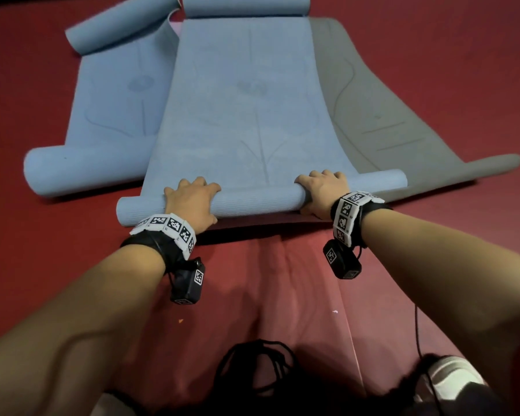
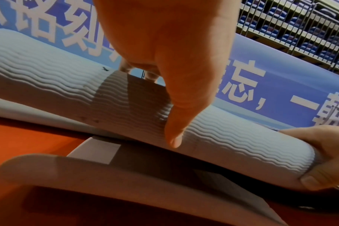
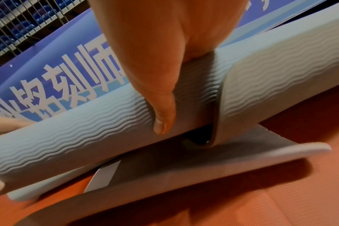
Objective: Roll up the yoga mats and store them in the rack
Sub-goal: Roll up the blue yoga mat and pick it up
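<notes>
Blue ribbed foam fills both grips: the left hand (image 1: 192, 202) and the right hand (image 1: 323, 192) each curl over the small started roll at the near end of the middle light-blue yoga mat (image 1: 237, 115), fingers over the top and thumbs tucked beneath on the near side, as the wrist views show. The roll is only a turn or so thick and lies across the red floor (image 1: 433, 55), with the rest of that mat stretched flat away from the person. It overlaps a second blue mat (image 1: 117, 100) on the left, whose ends curl loosely, and a grey mat (image 1: 373, 115) on the right. To roll well from here, I judge both hands should push forward evenly, keeping the core tight and the side edges aligned so the roll does not cone; the right end looks looser, so it wants firmer pressure. A wire rack (image 2: 300, 27) shows in the background of the wrist views.
</notes>
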